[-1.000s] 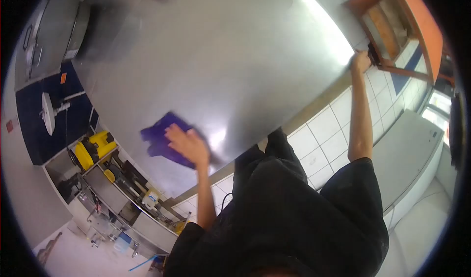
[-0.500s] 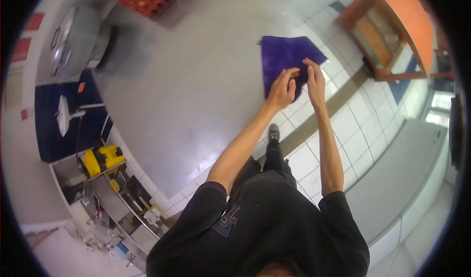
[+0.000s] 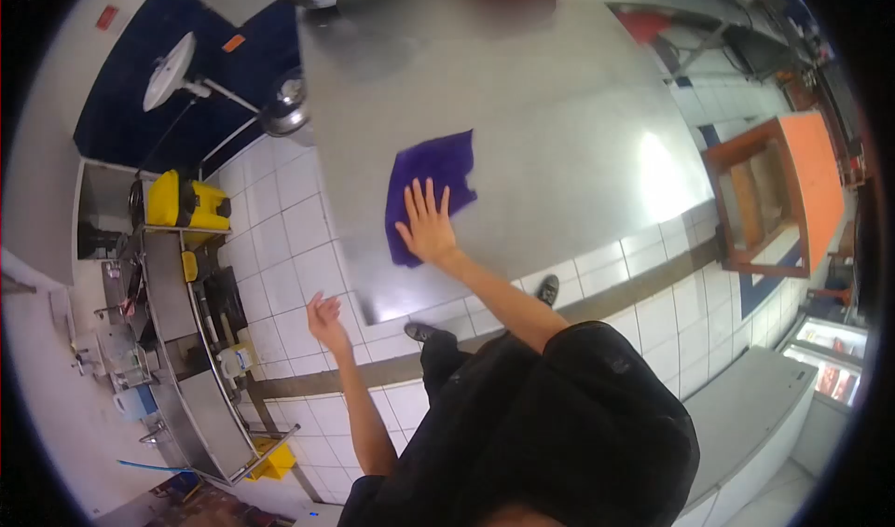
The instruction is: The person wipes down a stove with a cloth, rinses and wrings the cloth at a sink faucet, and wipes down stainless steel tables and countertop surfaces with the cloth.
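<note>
Right hand [image 3: 429, 233] open, fingers spread, palm down on purple cloth [image 3: 436, 161]. Cloth lies on near left part of metal table [image 3: 559, 163]. Left hand [image 3: 326, 320] empty, fingers loosely bent, left of table.

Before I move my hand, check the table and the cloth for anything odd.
Nothing on the metal table looks spilled or damaged, though its far end is blurred. The purple cloth lies under your right hand, its right edge uneven and notched; folded or torn, I cannot tell.
</note>
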Demonstrator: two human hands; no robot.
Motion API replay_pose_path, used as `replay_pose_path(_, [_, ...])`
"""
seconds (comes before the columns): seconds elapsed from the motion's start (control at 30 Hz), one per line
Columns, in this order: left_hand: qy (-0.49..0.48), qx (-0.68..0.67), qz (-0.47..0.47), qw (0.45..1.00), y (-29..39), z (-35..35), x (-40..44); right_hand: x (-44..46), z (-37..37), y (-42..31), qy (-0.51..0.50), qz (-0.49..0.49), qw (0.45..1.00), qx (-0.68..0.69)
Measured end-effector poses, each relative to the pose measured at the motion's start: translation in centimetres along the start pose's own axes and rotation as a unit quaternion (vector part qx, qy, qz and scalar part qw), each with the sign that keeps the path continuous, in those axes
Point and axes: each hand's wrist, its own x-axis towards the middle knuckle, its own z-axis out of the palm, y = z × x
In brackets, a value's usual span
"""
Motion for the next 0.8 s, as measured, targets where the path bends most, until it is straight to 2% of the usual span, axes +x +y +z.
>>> replay_pose_path(0.07, [0.029, 0.008, -0.079, 0.996, -3.8, -8.4, 2.9, -1.4, 0.5, -6.9, 0.001, -0.02, 0.999, 0.037])
replay_pose_path(0.13, [0.029, -0.045, -0.157, 0.986, -12.7, -17.1, 3.9, -4.5, -0.6, -9.9, -0.02, -0.021, 0.997, 0.066])
replay_pose_path(0.17, [0.003, 0.08, -0.188, 0.979, -15.7, -21.4, 2.9, -7.0, -1.2, -11.1, -0.045, -0.011, 0.996, 0.073])
replay_pose_path(0.2, [-0.061, 0.252, -0.105, 0.96, -22.3, -26.4, 1.3, -9.0, -1.5, -11.5, -0.06, 0.0, 0.996, 0.062])
replay_pose_path(0.23, [-0.092, 0.415, -0.007, 0.905, -27.2, -30.9, 0.2, -10.3, -1.7, -11.9, -0.074, 0.018, 0.996, 0.053])
replay_pose_path(0.27, [-0.129, 0.326, -0.25, 0.902, -26.0, -32.8, -1.3, -10.8, -1.9, -13.0, -0.091, 0.044, 0.994, 0.037])
replay_pose_path(0.3, [-0.159, 0.209, -0.47, 0.843, -24.5, -33.0, -0.7, -9.3, -1.7, -13.8, -0.101, 0.069, 0.992, 0.02])
replay_pose_path(0.33, [-0.186, 0.219, -0.518, 0.806, -24.8, -33.5, 0.8, -6.9, -0.8, -14.7, -0.083, 0.093, 0.992, 0.008])
replay_pose_path(0.37, [-0.316, 0.314, -0.347, 0.825, -25.9, -33.2, 4.3, -4.4, 0.3, -15.6, -0.073, 0.114, 0.991, 0.0])
replay_pose_path(0.4, [-0.394, 0.505, -0.078, 0.764, -29.0, -33.7, 7.3, -0.7, 1.9, -15.9, -0.048, 0.122, 0.991, -0.004])
replay_pose_path(0.43, [-0.352, 0.619, 0.146, 0.686, -31.7, -34.0, 10.3, 3.5, 4.2, -15.7, -0.004, 0.126, 0.992, -0.031])
replay_pose_path(0.47, [-0.337, 0.569, 0.088, 0.745, -30.9, -31.9, 15.0, 7.9, 5.9, -15.5, 0.061, 0.123, 0.99, -0.041])
replay_pose_path(0.5, [-0.243, 0.479, 0.082, 0.839, -27.6, -28.7, 19.2, 12.5, 6.4, -15.6, 0.071, 0.129, 0.989, -0.027])
replay_pose_path(0.53, [-0.195, 0.381, 0.065, 0.902, -19.9, -24.3, 23.3, 17.0, 7.8, -15.3, 0.085, 0.133, 0.987, -0.039])
replay_pose_path(0.57, [-0.214, 0.369, 0.089, 0.9, -18.1, -21.3, 27.8, 21.0, 9.0, -15.0, 0.102, 0.141, 0.983, -0.049])
replay_pose_path(0.6, [-0.215, 0.361, 0.223, 0.879, -17.4, -18.7, 32.1, 24.0, 9.3, -15.5, 0.111, 0.154, 0.98, -0.06])
replay_pose_path(0.63, [-0.233, 0.317, 0.141, 0.908, -11.4, -15.8, 34.6, 25.8, 10.3, -15.7, 0.121, 0.147, 0.979, -0.076])
replay_pose_path(0.7, [-0.252, 0.21, 0.063, 0.942, -4.5, -10.7, 39.3, 25.7, 10.1, -16.4, 0.101, 0.13, 0.986, -0.036])
replay_pose_path(0.73, [-0.254, 0.127, 0.032, 0.958, -2.3, -8.8, 40.8, 24.1, 8.9, -17.3, 0.08, 0.119, 0.99, -0.015])
replay_pose_path(0.8, [-0.265, 0.128, 0.052, 0.954, -3.6, -5.9, 44.5, 20.2, 6.1, -19.6, 0.024, 0.13, 0.991, -0.009])
